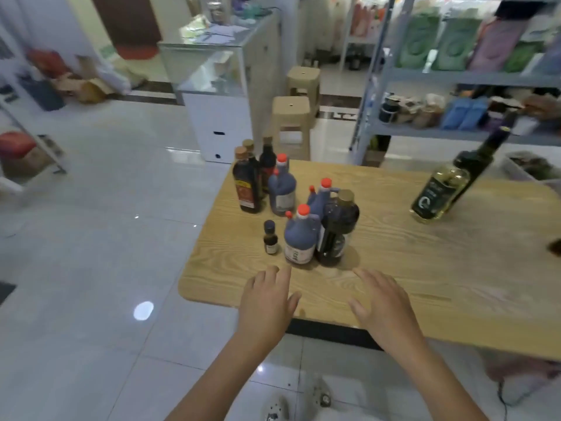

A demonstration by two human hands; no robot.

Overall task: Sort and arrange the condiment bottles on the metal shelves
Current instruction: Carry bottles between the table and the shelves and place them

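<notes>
A cluster of condiment bottles stands at the left end of the wooden table. It holds dark jugs with red caps, a tall dark bottle with a gold cap, a tiny dark bottle and brown sauce bottles with cork-coloured caps. A large olive oil bottle stands apart at the right, tilted. My left hand and my right hand hover open just in front of the cluster, touching nothing. The metal shelves rise behind the table at the right.
The shelves carry green bags, jars and blue packs. Two beige plastic stools and a white glass-topped counter stand beyond the table. A clear tub sits at the table's far right. Glossy tiled floor lies to the left.
</notes>
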